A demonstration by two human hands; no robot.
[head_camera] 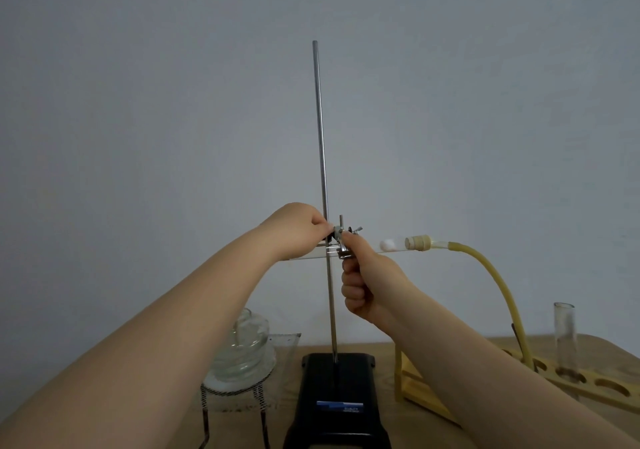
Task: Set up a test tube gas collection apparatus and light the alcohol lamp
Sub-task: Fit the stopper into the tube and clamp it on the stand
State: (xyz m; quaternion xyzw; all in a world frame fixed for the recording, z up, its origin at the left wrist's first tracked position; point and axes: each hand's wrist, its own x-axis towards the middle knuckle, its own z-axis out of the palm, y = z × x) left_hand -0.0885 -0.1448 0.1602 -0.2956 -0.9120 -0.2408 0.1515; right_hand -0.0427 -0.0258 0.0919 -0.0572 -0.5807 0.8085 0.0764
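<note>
Clamping a stoppered test tube [367, 248] to the retort stand's rod [323, 171] at mid-frame, I pinch the clamp [343, 240] beside the rod with my left hand [294, 230], fingers curled tight on its fitting, while my right hand [363, 282] is closed in a fist around the clamp's handle just below the tube. The tube lies nearly level, its rubber stopper [419, 242] pointing right, where a yellow hose [495, 282] arcs down toward the wooden rack [588, 384] at lower right. An upright tube [566, 341] stands in that rack. At lower left the glass alcohol lamp [247, 348] sits unlit on a wire-gauze tripod [235, 400]. Overtightening, I judge, could crack the glass; a loose screw could let the tube slip or sag.
</note>
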